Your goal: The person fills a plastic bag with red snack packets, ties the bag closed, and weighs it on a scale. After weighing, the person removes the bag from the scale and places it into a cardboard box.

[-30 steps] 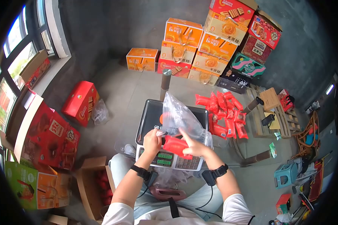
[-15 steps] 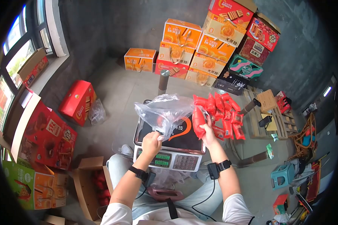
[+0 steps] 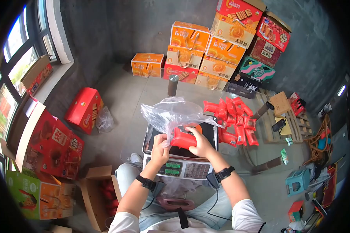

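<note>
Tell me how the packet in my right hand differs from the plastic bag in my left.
The packet is bright red; the plastic bag is see-through. The packet looks plump and compact, while the bag is thin, crumpled and spreads wider. Both are being held.

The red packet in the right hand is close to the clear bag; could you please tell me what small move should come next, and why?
Probably ease the red packet into the clear bag with the right hand: the left hand holds the bag beside the packet's end, and the bag spreads loosely just beyond. Whether the packet is partly inside already is unclear.
</note>
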Tool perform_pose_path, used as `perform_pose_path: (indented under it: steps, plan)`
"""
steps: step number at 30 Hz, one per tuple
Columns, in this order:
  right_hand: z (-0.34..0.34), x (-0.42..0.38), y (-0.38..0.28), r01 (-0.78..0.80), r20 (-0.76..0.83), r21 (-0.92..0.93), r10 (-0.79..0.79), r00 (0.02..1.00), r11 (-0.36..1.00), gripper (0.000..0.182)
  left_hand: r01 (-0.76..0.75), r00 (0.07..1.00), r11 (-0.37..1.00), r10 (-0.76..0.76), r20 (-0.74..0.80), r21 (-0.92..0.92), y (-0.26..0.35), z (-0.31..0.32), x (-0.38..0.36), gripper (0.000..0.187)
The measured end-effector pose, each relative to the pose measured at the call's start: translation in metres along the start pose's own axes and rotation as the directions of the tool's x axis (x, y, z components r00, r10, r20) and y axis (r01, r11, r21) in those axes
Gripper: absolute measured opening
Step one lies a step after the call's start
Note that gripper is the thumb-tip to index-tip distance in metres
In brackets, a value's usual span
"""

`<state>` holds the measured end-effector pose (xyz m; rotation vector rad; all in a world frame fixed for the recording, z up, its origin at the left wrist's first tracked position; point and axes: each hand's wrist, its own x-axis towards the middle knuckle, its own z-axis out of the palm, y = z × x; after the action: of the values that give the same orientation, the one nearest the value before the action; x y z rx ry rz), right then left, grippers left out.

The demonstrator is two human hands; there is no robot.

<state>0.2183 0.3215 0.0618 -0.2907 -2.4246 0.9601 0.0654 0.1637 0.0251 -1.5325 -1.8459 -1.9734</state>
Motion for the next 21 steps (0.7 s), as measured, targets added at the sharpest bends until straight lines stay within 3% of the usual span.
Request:
perform_pose_path:
  steps: [3,5,8,9,11,12,13,14,15,16,17,19,21]
  plan:
    - [0.002,0.023,0.015,-0.110,0.025,-0.116,0.114,0.993,0.987,0.082,-0.088,0.995,0.983,0.080,0.057,0.160,0.000,-0.005,-0.001,0.016]
    - [0.008,0.038,0.013,-0.252,-0.055,0.147,0.262,0.963,0.956,0.091,-0.116,0.987,0.984,0.098,0.131,0.138,-0.001,-0.005,-0.002,0.016]
    - [0.036,0.063,0.038,-0.418,-0.321,0.165,0.449,0.834,0.893,0.104,-0.206,0.958,0.966,0.167,0.234,0.153,-0.001,-0.006,0.000,0.012]
    - [0.045,0.067,0.059,-0.417,-0.319,0.167,0.449,0.835,0.894,0.104,-0.250,0.937,0.954,0.195,0.290,0.167,-0.001,-0.007,0.000,0.011]
    - [0.070,0.077,0.110,-0.273,-0.366,0.354,0.401,0.840,0.895,0.095,-0.224,0.948,0.963,0.179,0.262,0.153,-0.001,-0.009,-0.001,0.012]
    - [0.062,0.075,0.081,-0.369,-0.393,0.333,0.483,0.782,0.868,0.089,-0.200,0.959,0.971,0.166,0.231,0.133,-0.002,-0.009,-0.001,0.012]
    - [0.058,0.073,0.067,-0.368,-0.391,0.335,0.483,0.784,0.868,0.089,-0.176,0.968,0.978,0.152,0.200,0.111,-0.003,-0.009,-0.001,0.013]
    - [0.055,0.068,0.060,-0.348,-0.558,0.075,0.329,0.762,0.934,0.088,-0.175,0.968,0.978,0.151,0.199,0.113,-0.008,-0.009,-0.003,0.013]
    - [0.048,0.063,0.050,-0.344,-0.668,-0.195,0.133,0.732,0.919,0.088,-0.075,0.994,0.995,0.070,0.080,0.063,-0.017,-0.008,-0.007,0.016]
    - [0.022,0.062,0.007,-0.187,-0.492,0.495,0.451,0.744,0.848,0.080,0.024,0.999,1.000,-0.024,-0.035,-0.001,-0.021,-0.005,-0.011,0.019]
    - [0.009,0.050,0.036,-0.541,-0.409,0.345,0.642,0.649,0.767,0.069,0.021,0.993,0.999,-0.024,-0.116,-0.028,-0.021,-0.004,-0.010,0.026]
    - [-0.024,0.032,0.052,-0.476,-0.562,0.169,0.481,0.673,0.863,0.059,0.100,0.985,0.993,-0.108,-0.135,-0.066,-0.026,-0.004,-0.012,0.028]
    - [-0.061,0.017,-0.012,-0.536,-0.233,0.641,0.805,0.546,0.550,0.058,0.098,0.990,0.993,-0.091,-0.106,0.061,-0.025,-0.002,-0.009,0.022]
